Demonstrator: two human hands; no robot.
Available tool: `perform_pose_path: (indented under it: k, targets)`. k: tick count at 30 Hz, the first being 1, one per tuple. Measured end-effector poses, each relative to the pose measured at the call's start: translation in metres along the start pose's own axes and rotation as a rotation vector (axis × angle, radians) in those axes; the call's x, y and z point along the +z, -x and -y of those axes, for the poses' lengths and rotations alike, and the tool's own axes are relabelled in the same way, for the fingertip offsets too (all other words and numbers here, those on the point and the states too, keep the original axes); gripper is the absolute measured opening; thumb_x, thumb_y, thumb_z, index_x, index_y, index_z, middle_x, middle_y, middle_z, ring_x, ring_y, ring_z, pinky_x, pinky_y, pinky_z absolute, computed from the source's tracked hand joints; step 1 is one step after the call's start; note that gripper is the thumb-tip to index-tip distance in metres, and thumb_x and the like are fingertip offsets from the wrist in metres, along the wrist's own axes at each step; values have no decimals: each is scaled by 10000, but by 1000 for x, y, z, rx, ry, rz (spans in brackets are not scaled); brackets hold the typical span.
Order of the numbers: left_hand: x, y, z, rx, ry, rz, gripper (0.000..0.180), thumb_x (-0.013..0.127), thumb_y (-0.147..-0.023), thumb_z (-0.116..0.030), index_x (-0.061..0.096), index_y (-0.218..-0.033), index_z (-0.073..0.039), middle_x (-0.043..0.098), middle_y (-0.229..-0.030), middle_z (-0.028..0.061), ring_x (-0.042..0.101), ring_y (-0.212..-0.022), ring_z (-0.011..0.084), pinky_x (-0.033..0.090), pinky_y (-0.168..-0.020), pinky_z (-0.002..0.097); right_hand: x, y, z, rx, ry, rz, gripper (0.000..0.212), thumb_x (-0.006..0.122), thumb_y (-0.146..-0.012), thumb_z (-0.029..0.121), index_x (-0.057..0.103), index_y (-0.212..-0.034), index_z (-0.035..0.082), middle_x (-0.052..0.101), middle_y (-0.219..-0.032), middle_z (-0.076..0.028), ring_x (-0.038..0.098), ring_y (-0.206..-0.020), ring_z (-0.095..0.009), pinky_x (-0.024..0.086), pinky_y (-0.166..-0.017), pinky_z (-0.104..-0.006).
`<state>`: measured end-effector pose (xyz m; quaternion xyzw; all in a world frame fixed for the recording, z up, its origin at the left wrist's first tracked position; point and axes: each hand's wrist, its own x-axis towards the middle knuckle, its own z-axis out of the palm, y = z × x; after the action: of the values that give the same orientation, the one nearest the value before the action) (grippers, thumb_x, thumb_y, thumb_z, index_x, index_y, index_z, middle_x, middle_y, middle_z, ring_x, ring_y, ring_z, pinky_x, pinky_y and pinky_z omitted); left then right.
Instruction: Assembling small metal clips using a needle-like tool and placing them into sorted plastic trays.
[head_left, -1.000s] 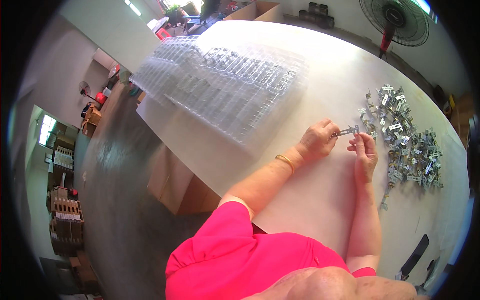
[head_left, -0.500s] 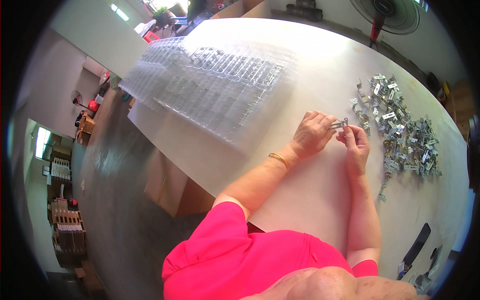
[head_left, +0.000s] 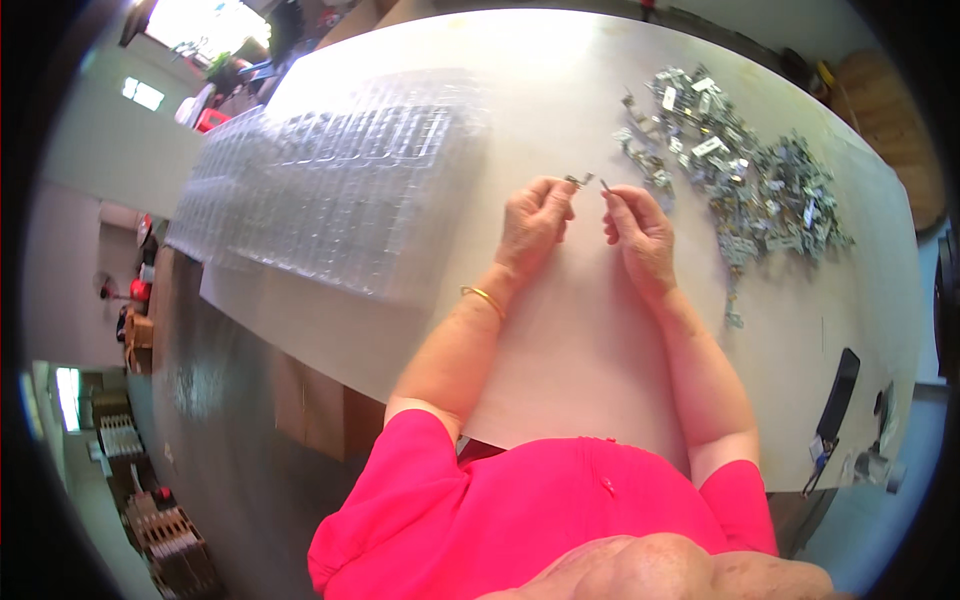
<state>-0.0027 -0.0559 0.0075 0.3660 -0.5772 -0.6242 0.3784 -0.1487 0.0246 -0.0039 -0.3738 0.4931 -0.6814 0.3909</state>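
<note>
My left hand point(head_left: 534, 224), with a gold bangle at its wrist, is closed on a small metal bracket point(head_left: 586, 179) that sticks out past the fingertips. Across a narrow gap, my right hand point(head_left: 642, 238) pinches a small, thin metal piece point(head_left: 604, 185) between thumb and forefinger. Both hands are raised over the white table point(head_left: 560, 340). To their right lies a loose heap of small metal brackets point(head_left: 775, 190), some with pale flat faces. Clear plastic trays point(head_left: 310, 200) with rows of compartments are stacked to the left; grey parts show in the far rows.
A black phone-like object point(head_left: 840, 390) lies near the table's right edge, with small tools or cords beside it. Below the left table edge stands a cardboard box point(head_left: 310, 405). Stacked cartons point(head_left: 165, 530) line the room's far left side.
My hands have drawn apart; before, both were at one bracket. Now each holds a small metal piece. The whole view has turned, so the table and heap appear shifted left and up.
</note>
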Motion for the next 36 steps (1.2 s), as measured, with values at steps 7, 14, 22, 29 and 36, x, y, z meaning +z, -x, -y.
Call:
perform_pose_path:
  k: [7, 14, 22, 29, 36]
  targets:
    - [-2, -3, 0, -95, 146, 89, 254, 575, -1011, -249, 670, -965, -18, 602, -705, 10, 463, -461, 42, 344, -420, 181, 2, 2, 2, 2, 111, -18, 122, 627, -977, 155, 680, -1028, 58, 619, -733, 14, 553, -641, -42, 453, -560, -199]
    - [1, 0, -3, -60, 14, 38, 228, 603, -1000, -242, 664, -945, -28, 599, -706, 1, 434, -468, 22, 314, -412, 183, 1, 2, 3, 7, 128, -32, 110, 633, -968, 138, 687, -996, 47, 605, -707, 27, 534, -624, -41, 436, -545, -206]
    - [-3, -5, 10, 77, -228, -2, 171, 616, -989, -189, 668, -927, -38, 594, -698, -21, 444, -498, 12, 333, -434, 181, -5, 1, -7, -112, 310, -25, 88, 636, -963, 120, 658, -1000, 44, 580, -715, 33, 503, -632, -34, 414, -549, -213]
    - [0, 1, 8, 249, -409, 41, 122, 624, -971, -123, 678, -921, -25, 591, -707, -33, 519, -646, 41, 410, -569, 196, 2, 3, 0, -59, 213, -21, 174, 624, -957, 105, 586, -1116, 47, 597, -739, -9, 558, -666, -73, 472, -601, -247]
    - [2, 2, 9, 369, -561, 56, 119, 665, -939, -137, 665, -894, -27, 585, -672, 18, 499, -605, 69, 425, -551, 256, 0, 3, -1, -171, 346, -33, 69, 656, -923, 86, 672, -977, 45, 596, -809, -2, 529, -700, -65, 448, -613, -244]
